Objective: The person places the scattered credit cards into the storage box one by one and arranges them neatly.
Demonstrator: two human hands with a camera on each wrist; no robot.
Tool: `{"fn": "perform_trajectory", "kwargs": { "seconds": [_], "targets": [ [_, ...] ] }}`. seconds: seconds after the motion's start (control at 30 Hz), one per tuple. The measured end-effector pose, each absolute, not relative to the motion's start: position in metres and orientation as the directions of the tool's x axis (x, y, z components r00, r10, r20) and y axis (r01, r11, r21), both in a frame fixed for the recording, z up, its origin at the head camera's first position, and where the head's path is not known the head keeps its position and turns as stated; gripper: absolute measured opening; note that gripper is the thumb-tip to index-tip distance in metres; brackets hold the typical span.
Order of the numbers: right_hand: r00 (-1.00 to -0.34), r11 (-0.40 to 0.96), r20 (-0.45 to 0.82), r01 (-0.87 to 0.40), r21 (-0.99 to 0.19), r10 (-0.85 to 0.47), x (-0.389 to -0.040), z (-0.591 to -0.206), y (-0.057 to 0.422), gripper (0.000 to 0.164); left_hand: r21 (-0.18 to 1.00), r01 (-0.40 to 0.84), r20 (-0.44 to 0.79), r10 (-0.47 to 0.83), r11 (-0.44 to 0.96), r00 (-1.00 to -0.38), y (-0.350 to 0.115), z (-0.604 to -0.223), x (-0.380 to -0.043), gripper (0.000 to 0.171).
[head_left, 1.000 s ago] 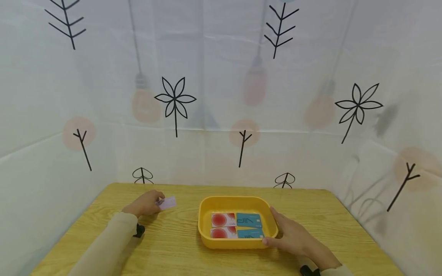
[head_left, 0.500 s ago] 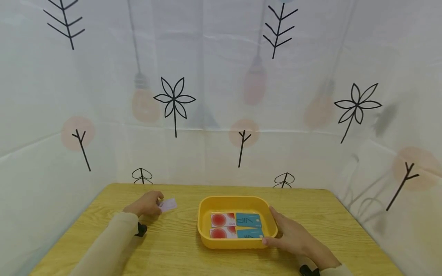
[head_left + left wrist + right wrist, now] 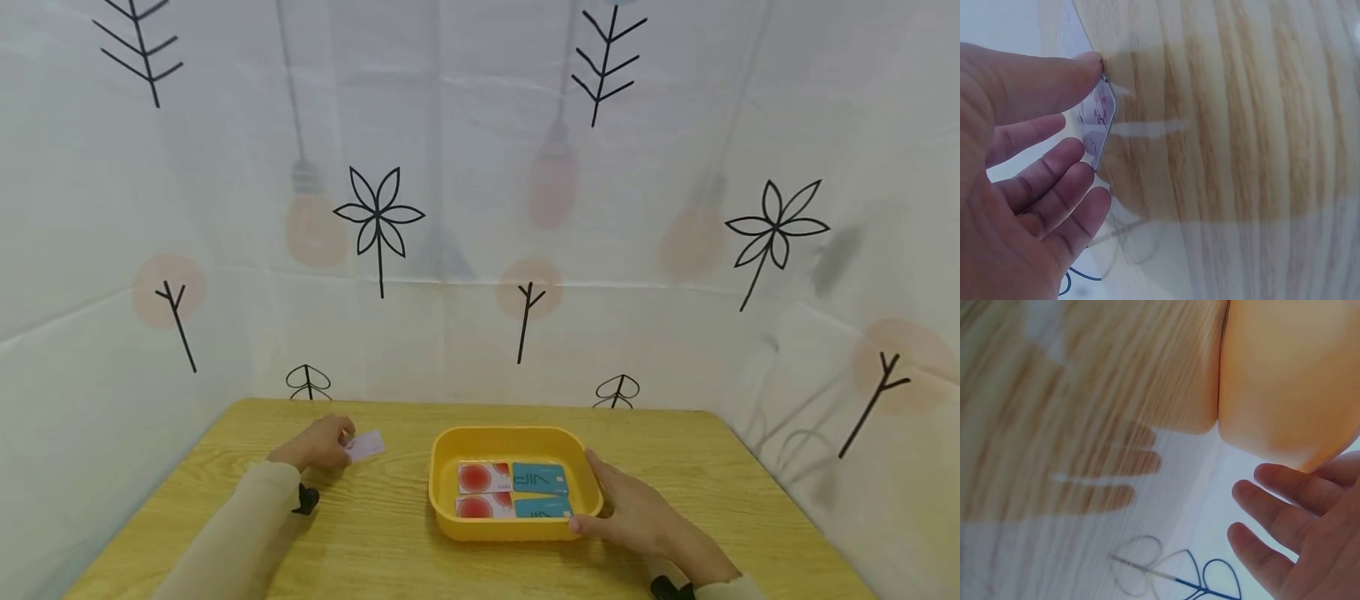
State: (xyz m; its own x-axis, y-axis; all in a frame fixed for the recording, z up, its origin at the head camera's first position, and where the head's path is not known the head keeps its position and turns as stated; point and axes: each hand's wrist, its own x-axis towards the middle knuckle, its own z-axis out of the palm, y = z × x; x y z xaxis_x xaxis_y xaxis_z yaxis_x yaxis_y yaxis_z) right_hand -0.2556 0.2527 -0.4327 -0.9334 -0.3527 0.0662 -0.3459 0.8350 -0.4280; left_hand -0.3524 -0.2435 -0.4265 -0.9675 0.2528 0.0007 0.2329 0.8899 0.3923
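At the left of the table in the head view, my left hand (image 3: 315, 443) pinches a pale lilac card (image 3: 367, 446) by its left end. In the left wrist view the thumb (image 3: 1088, 70) lies at one edge of the card (image 3: 1099, 115) and the fingers curl towards the opposite edge. A yellow tray (image 3: 491, 531) stands right of centre. Two white cards with red discs (image 3: 483, 478) lie in its left half, two teal VIP cards (image 3: 540, 478) in its right half. My right hand (image 3: 637, 510) holds the tray's right end, thumb at the near corner.
The wood-grain table (image 3: 390, 550) reaches back to a white curtain (image 3: 465, 350) printed with plants and bulbs, which also encloses both sides. Bare tabletop separates the lilac card from the tray.
Over the first half second the lilac card shifts slightly right and towards me, turning a little, with the left hand. Since then both hands and the tray stay still.
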Motion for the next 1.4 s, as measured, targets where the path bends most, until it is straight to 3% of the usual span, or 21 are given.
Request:
{"fn": "perform_trajectory", "kwargs": {
  "seconds": [0.4,1.03,1.4],
  "targets": [
    [-0.935,0.838,0.073,-0.343,-0.425,-0.346,-0.255,-0.432,0.252,0.104,0.361,0.243,-0.001,0.261,0.9,-0.965,-0.243,-0.43,-0.356,0.045],
    [-0.934,0.839,0.063,-0.344,-0.422,-0.352,-0.255,-0.432,0.253,0.104,0.455,0.201,0.012,0.22,0.868,-0.976,-0.239,-0.431,-0.347,0.037],
    [-0.938,0.843,0.067,-0.337,-0.42,-0.341,-0.256,-0.434,0.253,0.105,0.379,0.261,0.039,0.266,0.888,-0.963,-0.238,-0.433,-0.346,0.04]
  ]
}}
